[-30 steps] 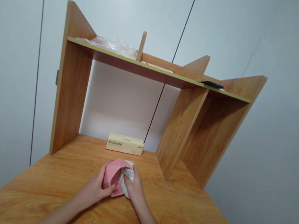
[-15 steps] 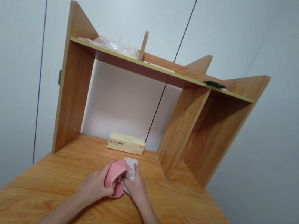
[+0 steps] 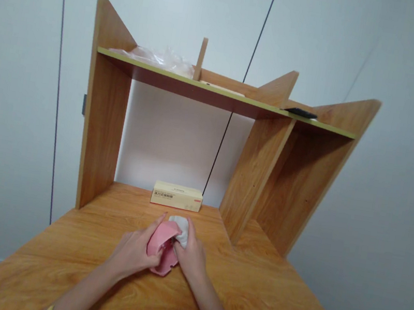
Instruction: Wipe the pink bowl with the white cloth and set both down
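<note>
A pink, angular, bowl-like vessel (image 3: pixel 161 237) is tilted just above or on the desk; its opening is turned to the right, and a small notch shows at its lower rim. Fingers and thumb of my left hand (image 3: pixel 134 249) are closed round its left side. My right hand (image 3: pixel 190 258) grips a soft white cloth or tissue (image 3: pixel 180 229) against the vessel's right side. Part of the cloth and the right fingertips are hidden in or behind the pink wall.
A cream-coloured box (image 3: pixel 177 197) with printed lettering lies at the back of the wooden desk (image 3: pixel 270 301). Behind rises a wooden shelf unit (image 3: pixel 103 128), its upright divider (image 3: pixel 255 183) to the right. Clear plastic bags (image 3: pixel 159 59) and a dark flat object (image 3: pixel 300 113) lie on top.
My right hand and the white cloth have shifted up slightly, and less of the cloth hangs below. More of the vessel's lower pink rim shows. The left hand keeps its grip.
</note>
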`<state>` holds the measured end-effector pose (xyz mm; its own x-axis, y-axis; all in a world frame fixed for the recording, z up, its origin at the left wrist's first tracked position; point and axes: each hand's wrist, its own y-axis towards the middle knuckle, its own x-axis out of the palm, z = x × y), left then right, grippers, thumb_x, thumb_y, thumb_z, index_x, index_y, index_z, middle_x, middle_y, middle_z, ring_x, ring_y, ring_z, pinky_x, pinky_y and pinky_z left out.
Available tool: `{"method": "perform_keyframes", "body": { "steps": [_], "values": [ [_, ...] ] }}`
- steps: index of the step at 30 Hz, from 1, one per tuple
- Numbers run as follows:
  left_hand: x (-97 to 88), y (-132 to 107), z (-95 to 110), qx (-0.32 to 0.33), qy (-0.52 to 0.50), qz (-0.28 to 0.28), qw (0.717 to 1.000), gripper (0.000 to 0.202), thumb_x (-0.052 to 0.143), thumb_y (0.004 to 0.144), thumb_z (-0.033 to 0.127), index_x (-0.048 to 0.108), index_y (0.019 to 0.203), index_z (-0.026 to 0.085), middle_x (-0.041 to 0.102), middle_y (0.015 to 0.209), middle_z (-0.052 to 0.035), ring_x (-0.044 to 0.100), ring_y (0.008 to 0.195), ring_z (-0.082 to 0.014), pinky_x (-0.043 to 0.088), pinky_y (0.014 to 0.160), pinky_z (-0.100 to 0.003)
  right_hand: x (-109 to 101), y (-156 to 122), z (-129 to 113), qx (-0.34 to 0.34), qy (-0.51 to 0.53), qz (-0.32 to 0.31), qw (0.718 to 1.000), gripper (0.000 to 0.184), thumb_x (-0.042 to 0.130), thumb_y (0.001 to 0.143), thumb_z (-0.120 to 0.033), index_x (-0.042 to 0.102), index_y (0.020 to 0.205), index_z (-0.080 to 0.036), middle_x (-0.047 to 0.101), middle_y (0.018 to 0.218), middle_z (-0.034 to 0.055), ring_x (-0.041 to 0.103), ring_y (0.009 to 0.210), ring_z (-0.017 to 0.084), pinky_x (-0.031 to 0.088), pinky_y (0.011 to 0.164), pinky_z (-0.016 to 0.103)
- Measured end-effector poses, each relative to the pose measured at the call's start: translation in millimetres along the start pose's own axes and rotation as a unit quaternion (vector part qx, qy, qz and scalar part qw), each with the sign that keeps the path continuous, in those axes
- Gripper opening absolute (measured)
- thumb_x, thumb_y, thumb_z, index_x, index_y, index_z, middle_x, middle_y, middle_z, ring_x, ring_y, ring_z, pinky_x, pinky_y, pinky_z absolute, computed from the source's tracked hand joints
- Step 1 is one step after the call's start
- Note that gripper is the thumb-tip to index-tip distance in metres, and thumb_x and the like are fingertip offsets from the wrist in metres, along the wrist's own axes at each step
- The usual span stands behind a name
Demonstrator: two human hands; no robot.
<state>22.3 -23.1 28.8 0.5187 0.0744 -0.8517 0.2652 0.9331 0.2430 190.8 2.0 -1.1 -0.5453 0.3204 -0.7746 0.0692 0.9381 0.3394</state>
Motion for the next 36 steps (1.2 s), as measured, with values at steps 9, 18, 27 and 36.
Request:
{"method": "perform_keyframes", "body": {
  "steps": [9, 18, 27, 36],
  "values": [
    [32.7, 7.4, -15.1, 0.016, -0.236, 0.079, 0.968, 0.076, 0.055, 0.07, 0.04, 0.021, 0.133, 0.014, 0.047, 0.124, -0.013, 0.05, 0.106, -0.0234, 0.04, 0.087, -0.033, 26.4, 4.7, 17.2, 0.027, 0.201, 0.022, 0.979, 0.055, 0.039, 0.077, -0.021, 0.027, 0.13, -0.012, 0.056, 0.115, 0.0102, 0.055, 0.1, 0.016, 0.042, 0.08, 0.025],
    [22.9, 7.9, -10.3, -0.01, -0.164, 0.063, 0.984, 0.062, 0.053, 0.065, 0.023, 0.036, 0.125, 0.019, 0.064, 0.094, -0.0037, 0.061, 0.08, -0.0195, 0.045, 0.07, -0.026, -4.5, -2.0, -4.7, 0.006, -0.075, 0.044, 0.996, 0.068, 0.049, 0.075, -0.024, 0.019, 0.135, -0.018, 0.066, 0.088, 0.0085, 0.062, 0.08, 0.023, 0.042, 0.065, 0.028],
    [15.7, 3.1, 2.7, -0.034, -0.07, 0.049, 0.996, 0.071, 0.054, 0.067, 0.027, 0.027, 0.132, 0.018, 0.065, 0.096, -0.0077, 0.062, 0.079, -0.0216, 0.044, 0.068, -0.027, 1.5, 0.6, -1.4, 0.023, -0.092, 0.007, 0.995, 0.067, 0.05, 0.075, -0.031, 0.023, 0.134, -0.014, 0.066, 0.079, 0.0082, 0.063, 0.071, 0.023, 0.041, 0.057, 0.027],
    [3.2, -1.6, 9.7, 0.002, -0.016, 0.016, 1.0, 0.074, 0.052, 0.066, 0.03, 0.025, 0.134, 0.019, 0.065, 0.099, -0.0073, 0.061, 0.086, -0.0239, 0.043, 0.075, -0.03, -12.5, -2.6, -3.0, -0.106, -0.085, 0.064, 0.989, 0.071, 0.052, 0.074, -0.035, 0.019, 0.135, -0.021, 0.062, 0.105, 0.0079, 0.058, 0.092, 0.022, 0.041, 0.075, 0.029]
  ]
}}
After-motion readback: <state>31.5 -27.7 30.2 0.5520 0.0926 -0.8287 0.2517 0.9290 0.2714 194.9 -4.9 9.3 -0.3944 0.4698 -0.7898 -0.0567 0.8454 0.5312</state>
